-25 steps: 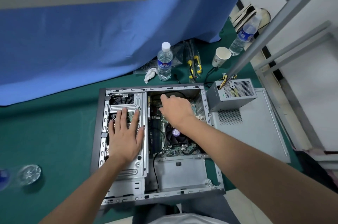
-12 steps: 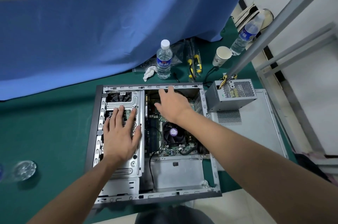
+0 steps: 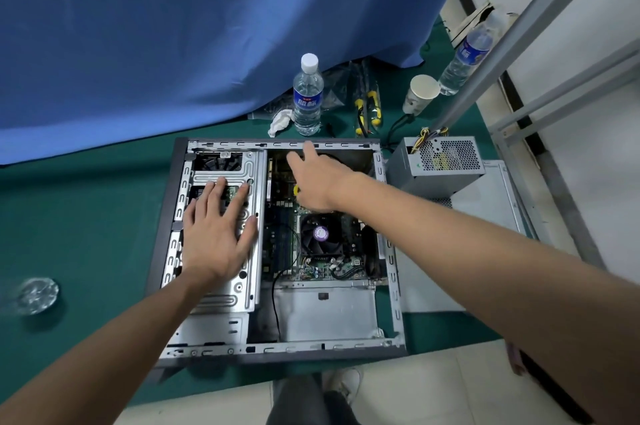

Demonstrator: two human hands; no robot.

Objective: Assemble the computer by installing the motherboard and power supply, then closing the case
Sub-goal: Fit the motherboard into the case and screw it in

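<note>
Flat on the green table (image 3: pixel 86 216) lies the open computer case (image 3: pixel 391 251); the left hand (image 3: pixel 216 234) rests on its drive cage (image 3: pixel 247 286), fingers spread; the right hand (image 3: pixel 317 182) hovers over the motherboard (image 3: pixel 287 251) (already inside), fingers straight, holding nothing; the power supply (image 3: pixel 438 163) sits outside, just right of the case, on the side panel (image 3: pixel 485 199).

Makeshift repair workshop or bench station. Green mat covering surface (image 3: pixel 86 216); blue curtain (image 3: pixel 173 26) hanging behind as backdrop. Open computer case (image 3: pixel 166 223) lying flat, loose power supply (image 3: pixel 436 161) sitting beside it. Yellow-handled tools (image 3: pixel 369 105), water bottle (image 3: pixel 307 95), paper cup (image 3: pixel 420 93) standing along back edge. Grey metal frame (image 3: pixel 502 53) running overhead; tiled floor (image 3: pixel 433 386) showing below.
</note>
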